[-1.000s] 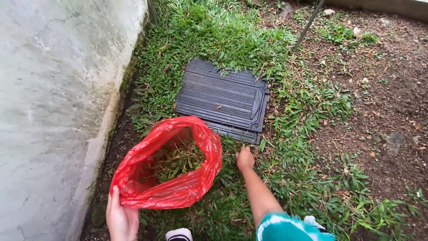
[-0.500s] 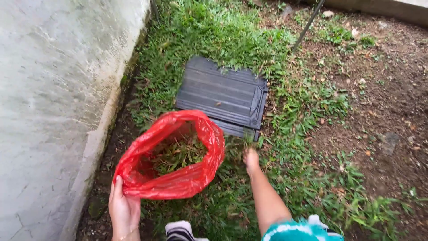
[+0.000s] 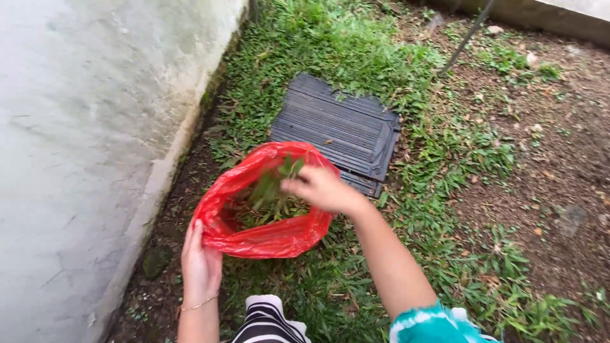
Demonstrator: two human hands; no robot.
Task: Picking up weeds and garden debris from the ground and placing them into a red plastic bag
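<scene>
Over the mouth of the red plastic bag [image 3: 267, 235], in the head view, we see our right hand [image 3: 321, 188] with its fingers pinched around a small tuft of pulled weeds [image 3: 279, 178]. The green leaves stick out to the left of the hand, just above the opening. The picture is a little blurred here, so we cannot tell how many stems the hand grasps.

Our left hand [image 3: 201, 267] is lower, near our own body. It holds the near rim of the bag between thumb and fingers and keeps the mouth open. A thin bracelet [image 3: 198, 305] sits on this wrist. Inside the bag, under the right hand, lies a heap of grass cuttings [image 3: 264, 206]; the bag looks partly filled.

Just beyond the right hand, a dark ribbed plastic panel [image 3: 343, 130] lies flat on the grass, and the far rim of the bag covers its near edge. To the right of this hand the grass [image 3: 445, 190] becomes thinner and passes into bare brown soil [image 3: 559, 146]. To the left of the left hand stands a pale concrete wall [image 3: 82, 140], with a strip of dark earth along its foot.

We judge that the step in hand is the putting of one handful into the bag. The next move calls for a loosening of the right fingers while the tuft is well inside the opening, so nothing falls on the rim. The left hand must keep the mouth wide and steady.
</scene>
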